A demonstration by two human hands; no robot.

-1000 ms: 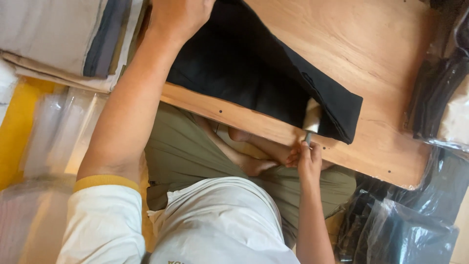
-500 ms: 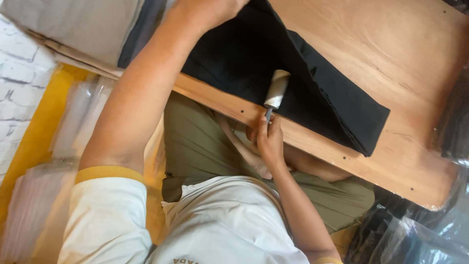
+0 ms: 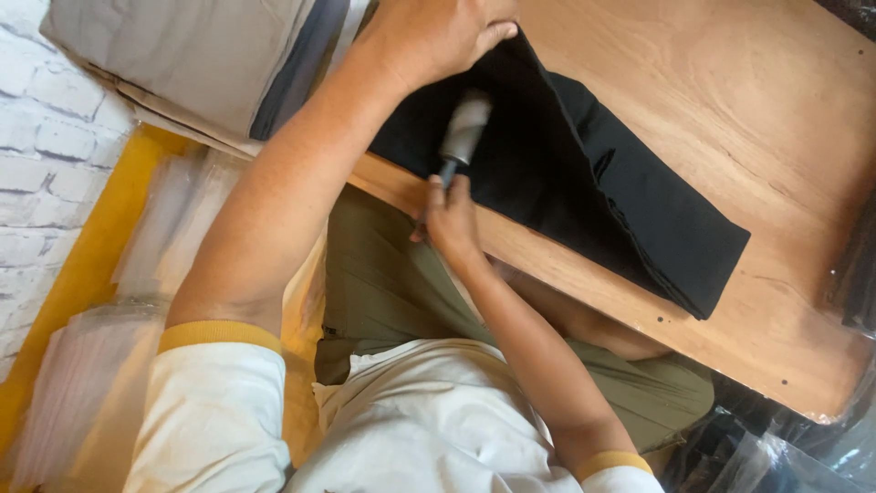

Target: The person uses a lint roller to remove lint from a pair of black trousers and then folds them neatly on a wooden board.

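A folded black garment lies on a low wooden table. My left hand presses down on the garment's far left end, fingers spread flat. My right hand grips the dark handle of a lint roller, whose pale roll rests on the black cloth near the table's front edge, just below my left hand. I sit cross-legged in olive trousers and a white shirt, my knees under the table.
A stack of folded grey and beige cloth lies at the upper left. Clear plastic bags lie on a yellow floor at the left, beside a white brick wall. Dark bagged items sit at the lower right.
My right hand has moved the lint roller leftward along the garment, from its right end to near my left hand. The view has shifted too.
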